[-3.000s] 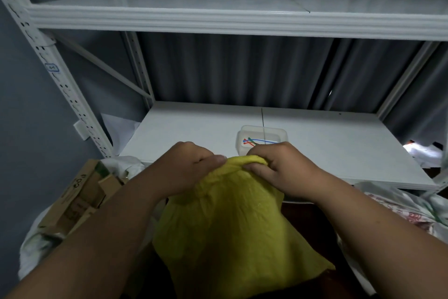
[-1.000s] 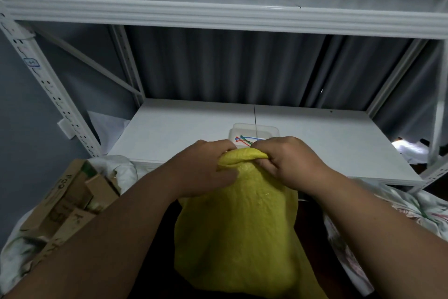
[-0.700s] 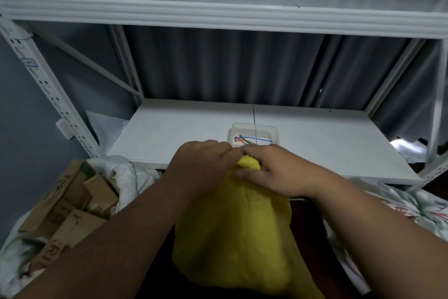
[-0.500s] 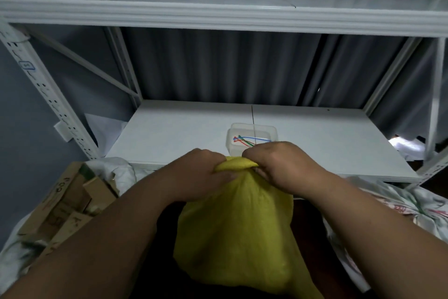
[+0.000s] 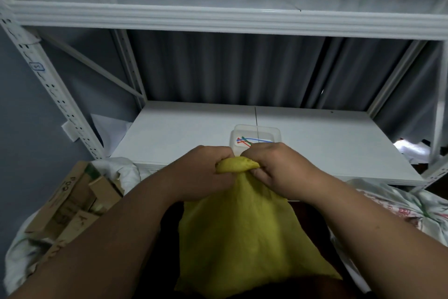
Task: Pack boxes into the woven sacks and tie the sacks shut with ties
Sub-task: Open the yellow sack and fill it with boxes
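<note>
A yellow woven sack (image 5: 244,238) hangs in front of me below the shelf edge, its contents hidden. Its mouth is bunched into a short roll (image 5: 236,165) between my hands. My left hand (image 5: 203,172) grips the left side of the bunch and my right hand (image 5: 278,167) grips the right side. Just behind my hands a clear plastic tub (image 5: 255,137) on the white shelf (image 5: 169,134) holds red, green and blue ties (image 5: 249,140).
Brown cardboard boxes (image 5: 72,204) lie in an open white sack (image 5: 121,172) at lower left. Another white printed sack (image 5: 412,211) lies at lower right. An upper shelf (image 5: 218,17) spans overhead, with perforated rack posts (image 5: 48,85) at the left and a grey curtain behind.
Over the frames both hands have gathered the sack's mouth tighter, from a wide fold into a narrow bunch. The hands have stayed in front of the tub of ties.
</note>
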